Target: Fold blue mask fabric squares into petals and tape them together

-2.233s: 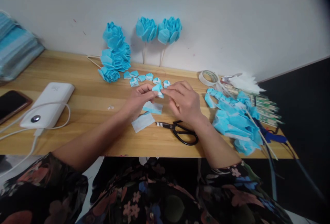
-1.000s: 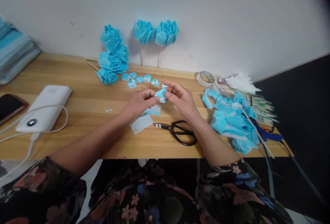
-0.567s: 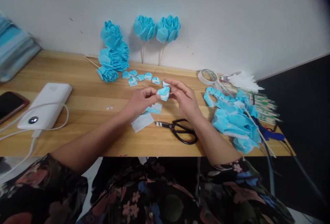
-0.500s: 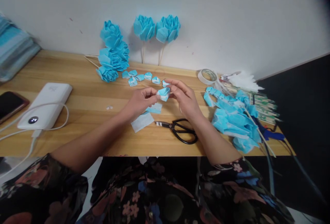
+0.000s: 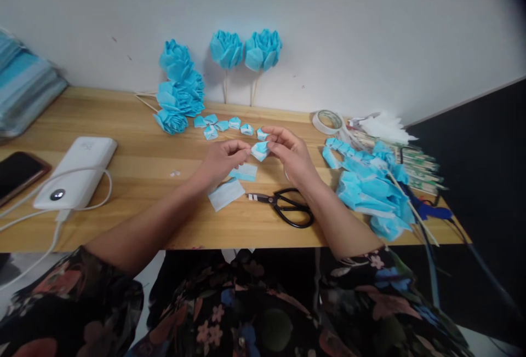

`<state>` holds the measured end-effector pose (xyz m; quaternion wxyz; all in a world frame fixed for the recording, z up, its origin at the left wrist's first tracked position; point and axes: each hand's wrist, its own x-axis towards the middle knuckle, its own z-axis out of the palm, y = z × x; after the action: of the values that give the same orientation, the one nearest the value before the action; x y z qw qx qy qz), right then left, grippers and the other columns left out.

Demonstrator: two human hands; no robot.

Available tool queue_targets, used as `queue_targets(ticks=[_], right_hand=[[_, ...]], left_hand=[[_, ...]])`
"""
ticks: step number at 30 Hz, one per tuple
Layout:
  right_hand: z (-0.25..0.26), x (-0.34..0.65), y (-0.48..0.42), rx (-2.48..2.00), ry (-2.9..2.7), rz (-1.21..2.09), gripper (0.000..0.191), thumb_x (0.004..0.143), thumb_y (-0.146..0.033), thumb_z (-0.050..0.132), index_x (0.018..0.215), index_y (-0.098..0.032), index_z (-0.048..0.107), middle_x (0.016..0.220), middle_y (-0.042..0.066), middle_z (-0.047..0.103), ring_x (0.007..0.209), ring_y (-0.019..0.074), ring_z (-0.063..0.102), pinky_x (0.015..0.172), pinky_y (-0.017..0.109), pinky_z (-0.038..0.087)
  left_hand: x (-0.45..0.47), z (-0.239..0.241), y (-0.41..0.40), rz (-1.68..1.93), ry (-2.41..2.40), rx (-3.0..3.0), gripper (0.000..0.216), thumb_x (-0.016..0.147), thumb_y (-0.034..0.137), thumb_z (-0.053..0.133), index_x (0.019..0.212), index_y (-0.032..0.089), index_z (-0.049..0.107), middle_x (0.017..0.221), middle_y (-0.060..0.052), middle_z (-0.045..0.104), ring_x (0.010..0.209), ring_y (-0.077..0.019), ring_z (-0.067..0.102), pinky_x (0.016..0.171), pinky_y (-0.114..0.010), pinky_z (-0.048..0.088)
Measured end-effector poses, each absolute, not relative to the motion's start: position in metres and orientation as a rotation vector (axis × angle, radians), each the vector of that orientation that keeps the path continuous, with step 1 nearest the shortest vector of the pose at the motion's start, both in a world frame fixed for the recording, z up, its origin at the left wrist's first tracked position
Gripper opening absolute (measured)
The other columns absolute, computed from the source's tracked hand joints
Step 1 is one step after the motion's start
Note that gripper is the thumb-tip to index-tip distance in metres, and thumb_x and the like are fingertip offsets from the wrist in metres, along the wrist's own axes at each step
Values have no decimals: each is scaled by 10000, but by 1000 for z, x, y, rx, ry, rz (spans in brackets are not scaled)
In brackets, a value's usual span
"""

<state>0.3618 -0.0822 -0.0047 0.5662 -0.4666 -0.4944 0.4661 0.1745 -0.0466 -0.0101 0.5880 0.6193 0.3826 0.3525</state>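
Note:
Between my hands is a small folded blue-and-white petal of thin, cloth-like material. My right hand pinches its right side between thumb and fingers. My left hand is closed in a pinch at the petal's left edge; what lies between those fingertips, if anything, is hidden. Another folded petal lies just behind my right fingertips. Several more folded petals lie in a loose row farther back. Below my hands are flat pale-blue pieces and black-handled scissors pointing left.
Blue fabric flowers on sticks lean against the wall, with more flowers piled left. A white power bank, its cable, a phone and a stack of blue sheets are left. Tape and crumpled blue material are right.
My left thumb and fingers have drawn slightly left, from over the petal to its edge. The petal has turned a little in my right hand. The whole view has shifted slightly.

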Motion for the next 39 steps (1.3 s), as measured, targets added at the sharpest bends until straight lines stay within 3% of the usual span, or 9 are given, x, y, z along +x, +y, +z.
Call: queue_targets(ticks=[8, 13, 18, 21, 24, 27, 32, 39], right_hand=[[-6, 368, -77, -1130, -991, 1128, 275, 772, -364, 733, 1031, -272, 744, 916, -13, 715, 881, 145, 655, 699, 253, 556], [-5, 370, -74, -1152, -885, 1123, 268, 716, -343, 743, 968, -253, 730, 866, -20, 710, 805, 122, 634, 646, 230, 544], [-6, 369, -73, -1148, -882, 1122, 265, 704, -335, 749, 955, -248, 734, 849, -21, 706, 775, 116, 627, 622, 227, 536], [-5, 368, -73, -1148, -882, 1119, 267, 706, -336, 741, 958, -250, 735, 849, -21, 708, 770, 115, 624, 618, 228, 536], [-4, 368, -73, -1143, -874, 1111, 270, 694, -339, 742, 948, -248, 734, 848, -22, 711, 763, 113, 616, 612, 223, 536], [-4, 368, -73, -1143, -864, 1088, 275, 690, -340, 739, 950, -252, 725, 858, -23, 712, 760, 111, 609, 619, 223, 540], [-7, 372, -71, -1166, -892, 1031, 288, 714, -362, 712, 978, -248, 692, 896, -9, 710, 762, 123, 615, 643, 253, 539], [-13, 387, -66, -1326, -1210, 765, 318, 842, -421, 641, 1110, -249, 658, 998, 39, 745, 890, 182, 681, 765, 334, 552]], left_hand=[[166, -9, -30, 903, 1030, 1482, 214, 778, 359, 661, 754, 149, 697, 670, 7, 631, 564, -86, 471, 550, -220, 381], [153, -14, -8, 812, 1182, 1916, 229, 822, 313, 614, 766, 141, 754, 666, -2, 686, 604, -116, 520, 586, -238, 345], [146, -22, 1, 576, 1415, 2305, 300, 928, 284, 546, 943, 145, 811, 946, -98, 799, 859, -234, 689, 732, -306, 441], [145, -24, 2, 617, 1453, 2354, 359, 976, 256, 484, 1136, 150, 786, 1171, -125, 781, 1057, -263, 710, 891, -336, 486], [145, -23, 4, 692, 1439, 2338, 388, 980, 220, 463, 1225, 141, 754, 1272, -130, 748, 1159, -272, 695, 976, -352, 490], [145, -22, 3, 771, 1419, 2303, 385, 960, 189, 474, 1213, 142, 760, 1230, -118, 766, 1121, -261, 709, 958, -341, 505], [154, -22, -11, 748, 1235, 2223, 410, 930, 149, 486, 1252, 160, 740, 908, -56, 806, 766, -179, 713, 756, -281, 526], [167, -32, -30, 649, 940, 2470, 406, 970, 163, 455, 1276, 181, 722, 1152, -93, 793, 1034, -231, 729, 938, -385, 557]])
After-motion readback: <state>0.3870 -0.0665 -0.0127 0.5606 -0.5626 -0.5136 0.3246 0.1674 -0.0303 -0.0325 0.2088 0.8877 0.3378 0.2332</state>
